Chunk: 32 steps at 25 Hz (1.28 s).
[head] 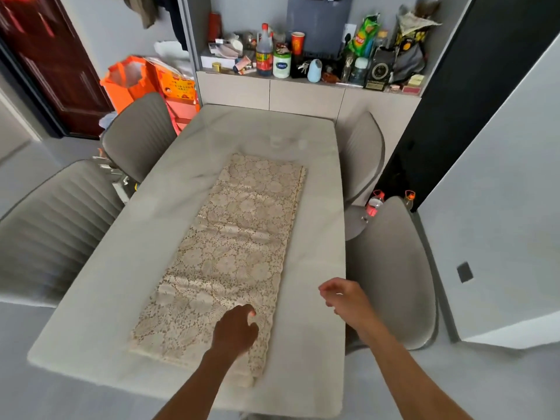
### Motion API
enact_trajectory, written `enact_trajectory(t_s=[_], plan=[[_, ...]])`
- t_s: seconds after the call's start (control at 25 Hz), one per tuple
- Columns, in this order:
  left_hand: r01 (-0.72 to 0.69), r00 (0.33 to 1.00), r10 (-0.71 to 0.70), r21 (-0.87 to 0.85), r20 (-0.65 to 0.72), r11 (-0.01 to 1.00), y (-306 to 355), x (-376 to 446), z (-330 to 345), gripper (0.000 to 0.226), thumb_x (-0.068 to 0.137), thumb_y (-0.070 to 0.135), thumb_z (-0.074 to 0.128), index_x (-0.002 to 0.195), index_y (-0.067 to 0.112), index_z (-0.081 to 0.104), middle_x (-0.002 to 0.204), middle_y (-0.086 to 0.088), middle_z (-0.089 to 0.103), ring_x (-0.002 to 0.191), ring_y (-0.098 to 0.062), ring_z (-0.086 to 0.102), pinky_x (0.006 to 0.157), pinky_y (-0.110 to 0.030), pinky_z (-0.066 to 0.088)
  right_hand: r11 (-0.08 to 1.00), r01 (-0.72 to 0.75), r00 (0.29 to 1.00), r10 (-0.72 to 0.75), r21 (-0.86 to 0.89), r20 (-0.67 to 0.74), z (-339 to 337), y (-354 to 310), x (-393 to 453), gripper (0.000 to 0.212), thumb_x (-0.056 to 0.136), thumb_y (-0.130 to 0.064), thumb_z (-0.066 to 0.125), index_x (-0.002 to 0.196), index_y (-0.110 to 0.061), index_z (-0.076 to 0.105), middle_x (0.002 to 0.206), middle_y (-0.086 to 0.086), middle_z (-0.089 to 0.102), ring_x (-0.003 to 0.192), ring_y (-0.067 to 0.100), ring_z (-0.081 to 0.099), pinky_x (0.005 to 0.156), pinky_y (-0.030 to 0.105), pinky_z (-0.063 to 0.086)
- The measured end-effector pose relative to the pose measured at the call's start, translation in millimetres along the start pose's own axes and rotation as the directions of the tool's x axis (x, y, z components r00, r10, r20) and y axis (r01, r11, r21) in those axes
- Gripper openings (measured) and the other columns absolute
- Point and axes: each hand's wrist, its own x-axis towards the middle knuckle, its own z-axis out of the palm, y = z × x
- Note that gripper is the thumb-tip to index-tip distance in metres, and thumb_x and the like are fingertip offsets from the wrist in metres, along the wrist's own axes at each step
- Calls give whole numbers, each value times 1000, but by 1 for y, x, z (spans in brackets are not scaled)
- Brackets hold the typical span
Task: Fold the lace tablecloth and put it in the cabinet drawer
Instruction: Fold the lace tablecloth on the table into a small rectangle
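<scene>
Left hand (235,327) curled, pressing cloth (230,250) near its 6 o'clock end, likely pinning it for another fold. Right hand (345,295) loosely open, empty, hovering over worktop (100,286) at 3 o'clock of cloth.

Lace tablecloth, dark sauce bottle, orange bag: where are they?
lace tablecloth (233,247): head view, middle of the folded strip.
dark sauce bottle (264,54): head view, its label.
orange bag (127,86): head view, its front side.
</scene>
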Motion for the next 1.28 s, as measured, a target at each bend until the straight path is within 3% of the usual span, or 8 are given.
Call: enact_trajectory(t_s=[0.32, 0.52, 0.68, 0.84, 0.96, 1.04, 1.12, 1.28], plan=[[80, 992, -76, 33, -104, 996, 65, 132, 17, 33, 91, 28, 50, 124, 25, 52, 125, 2, 60, 115, -21, 54, 97, -36, 43, 990, 72, 997, -71, -124, 13, 5, -12, 155, 21, 88, -10, 57, 90, -28, 68, 99, -10, 68, 78, 5, 64, 56, 15, 45], [209, 965, -159, 245, -210, 947, 64, 212, 54, 55, 94, 49, 41, 141, 23, 32, 147, -3, 34, 129, -25, 36, 99, -42, 38, 938, 229, 965, -184, -260, 188, 32, -21, 291, 37, 88, -15, 58, 125, -21, 60, 132, -3, 60, 110, 20, 62, 89, 28, 47], [211, 941, -120, 270, -317, 939, 54, 222, 62, 41, 94, 47, 47, 125, 22, 54, 138, -2, 49, 117, -26, 50, 78, -46, 54, 886, 326, 916, -209, -330, 343, 45, -11, 341, 32, 89, -20, 63, 120, -16, 64, 132, 4, 62, 117, 26, 60, 99, 33, 47], [283, 948, -212, 328, -236, 901, 70, 222, 58, 38, 91, 37, 49, 126, 21, 46, 142, 0, 39, 122, -23, 42, 77, -41, 56, 968, 168, 956, -115, -184, 270, 45, -10, 351, 33, 87, -16, 65, 119, -19, 62, 123, 2, 65, 107, 18, 61, 93, 31, 48], [324, 926, -256, 236, -279, 916, 76, 220, 51, 30, 86, 32, 52, 112, 17, 52, 122, 1, 50, 107, -22, 50, 70, -41, 54, 999, -33, 975, 36, -18, 218, 51, -23, 359, 35, 83, -22, 68, 116, -16, 57, 111, 8, 67, 96, 22, 64, 89, 42, 53], [312, 915, -251, 163, -314, 936, 76, 216, 47, 21, 79, 27, 53, 97, 16, 52, 101, 0, 55, 92, -23, 55, 62, -40, 50, 989, -146, 971, 141, 15, 192, 54, -31, 363, 27, 79, -26, 70, 100, -12, 61, 95, 12, 70, 81, 24, 65, 72, 41, 57], [309, 913, -251, 143, -321, 940, 75, 212, 47, 19, 77, 26, 54, 94, 17, 51, 96, 0, 56, 88, -23, 57, 59, -39, 49, 969, -238, 960, 224, 64, 170, 59, -34, 364, 26, 76, -25, 72, 91, -4, 67, 78, 13, 70, 63, 23, 63, 52, 31, 52], [242, 944, -157, 285, -292, 927, 76, 202, 54, 46, 67, 21, 73, 108, 17, 51, 107, -3, 58, 93, -22, 58, 47, -35, 56, 953, -274, 961, 267, 132, 67, 70, -34, 364, 14, 77, -13, 73, 84, -5, 64, 74, 9, 69, 56, 20, 62, 52, 34, 56]])
